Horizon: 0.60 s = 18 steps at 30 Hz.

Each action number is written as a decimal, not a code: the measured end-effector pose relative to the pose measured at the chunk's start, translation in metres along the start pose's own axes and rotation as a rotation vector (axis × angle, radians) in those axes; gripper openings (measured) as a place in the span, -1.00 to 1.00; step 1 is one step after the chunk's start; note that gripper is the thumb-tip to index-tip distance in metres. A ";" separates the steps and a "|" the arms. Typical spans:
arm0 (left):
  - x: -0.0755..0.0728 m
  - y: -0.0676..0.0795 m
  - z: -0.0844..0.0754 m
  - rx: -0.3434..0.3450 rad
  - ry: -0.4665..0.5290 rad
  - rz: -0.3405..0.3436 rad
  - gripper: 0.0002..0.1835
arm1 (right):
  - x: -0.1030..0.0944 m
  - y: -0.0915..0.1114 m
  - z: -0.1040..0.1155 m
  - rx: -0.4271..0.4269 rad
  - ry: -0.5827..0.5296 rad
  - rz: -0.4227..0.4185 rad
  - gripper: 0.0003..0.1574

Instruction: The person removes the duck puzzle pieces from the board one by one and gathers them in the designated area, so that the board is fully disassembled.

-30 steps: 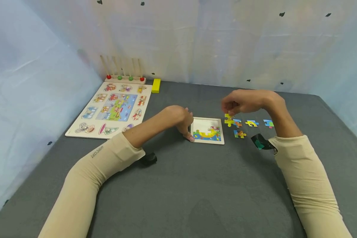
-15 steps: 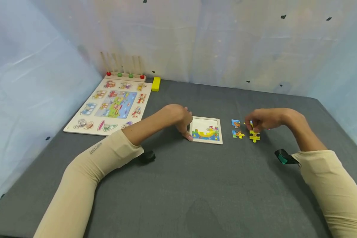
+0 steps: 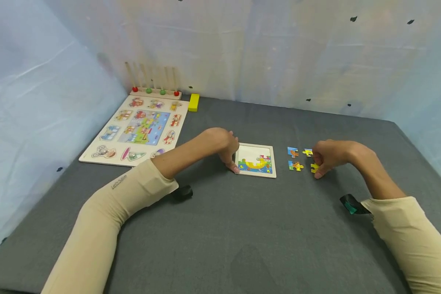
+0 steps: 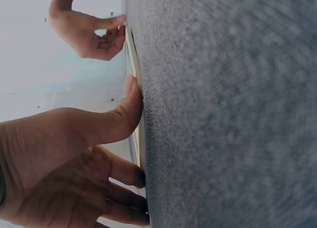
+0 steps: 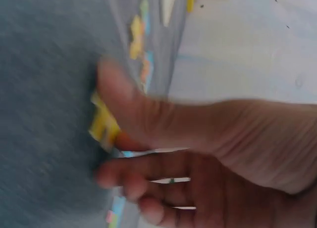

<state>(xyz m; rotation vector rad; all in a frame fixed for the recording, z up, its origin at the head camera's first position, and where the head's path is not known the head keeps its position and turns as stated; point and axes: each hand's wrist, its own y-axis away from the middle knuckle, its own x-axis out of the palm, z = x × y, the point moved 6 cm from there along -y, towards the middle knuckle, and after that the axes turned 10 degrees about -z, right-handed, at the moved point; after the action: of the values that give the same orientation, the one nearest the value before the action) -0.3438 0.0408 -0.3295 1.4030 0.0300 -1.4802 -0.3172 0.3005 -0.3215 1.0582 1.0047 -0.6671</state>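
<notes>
A small wooden puzzle tray [image 3: 256, 145] lies on the dark cloth, its lower part filled with a yellow, blue and green picture. My left hand [image 3: 228, 152] grips the tray's left side, thumb at the near corner and fingers farther back. In the left wrist view the thumb is against the thin tray edge [image 4: 140, 144]. To the right, my right hand [image 3: 332, 155] pinches a yellow puzzle piece [image 3: 314, 168] low at the cloth, partly hidden by the fingers. The right wrist view, blurred, has this yellow piece [image 5: 104, 121] between thumb and fingers.
Loose puzzle pieces lie between tray and right hand: a blue-orange one [image 3: 292, 152], an orange-yellow one [image 3: 296, 166] and a yellow-blue one [image 3: 308, 152]. A large knobbed puzzle board [image 3: 112, 157], a pegged bead stand [image 3: 155, 94] and a yellow block [image 3: 193, 102] stand back left.
My right hand has carried the yellow piece rightward from beside the tray and lowered it near the other pieces; its thumb has shifted toward the near side. My left hand stays on the tray.
</notes>
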 end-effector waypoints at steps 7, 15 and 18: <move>0.000 0.002 0.001 0.004 0.014 0.004 0.20 | -0.003 -0.002 0.006 -0.051 0.000 -0.075 -0.62; -0.001 0.002 0.002 -0.001 -0.003 0.004 0.21 | -0.007 -0.006 0.007 -0.055 0.009 -0.029 -0.61; 0.000 0.002 0.001 0.001 -0.003 0.007 0.21 | -0.011 -0.005 0.012 -0.044 0.016 -0.008 -0.53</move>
<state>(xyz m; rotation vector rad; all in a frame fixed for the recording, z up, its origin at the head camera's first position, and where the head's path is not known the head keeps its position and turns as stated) -0.3434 0.0395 -0.3279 1.4006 0.0220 -1.4770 -0.3224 0.2872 -0.3115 1.0226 1.0342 -0.6412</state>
